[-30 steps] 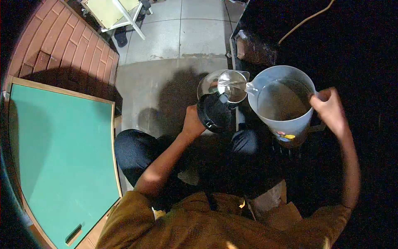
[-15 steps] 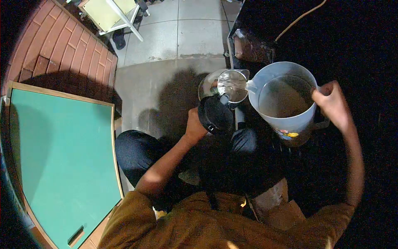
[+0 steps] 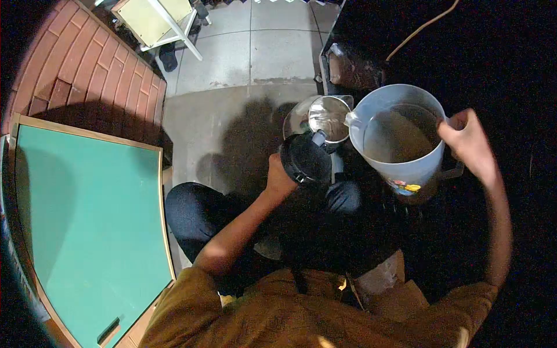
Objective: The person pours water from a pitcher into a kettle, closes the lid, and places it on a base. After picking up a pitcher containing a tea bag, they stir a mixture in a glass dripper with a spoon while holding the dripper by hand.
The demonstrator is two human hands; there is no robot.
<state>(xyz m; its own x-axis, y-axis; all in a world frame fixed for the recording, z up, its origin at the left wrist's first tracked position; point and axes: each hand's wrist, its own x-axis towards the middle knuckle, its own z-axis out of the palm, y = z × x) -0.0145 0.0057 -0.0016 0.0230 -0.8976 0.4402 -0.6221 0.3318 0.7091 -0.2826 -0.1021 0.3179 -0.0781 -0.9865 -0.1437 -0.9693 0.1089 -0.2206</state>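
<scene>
My left hand (image 3: 281, 176) is closed at the near side of a shiny metal kettle (image 3: 328, 120), its fingers partly hidden behind the raised black lid (image 3: 306, 158). The kettle's round mouth faces up at me. On the right, my right hand (image 3: 471, 142) grips the handle side of a large translucent plastic pitcher (image 3: 400, 168), thumb near the rim. Cloudy-looking water shows inside the pitcher, which leans left. Its spout meets the right edge of the kettle's mouth in this view. A colourful flower-like print decorates the pitcher's front.
A green board (image 3: 93, 232) with a wooden frame stands on the left against a brick wall (image 3: 87, 64). A white-framed chair (image 3: 165, 23) is at the back on the tiled floor (image 3: 278, 52). Cardboard (image 3: 383, 281) lies near my lap. The right side is very dark.
The view has shifted slightly. The kettle's mouth and the pitcher's spout are a little closer together; both hands keep their holds.
</scene>
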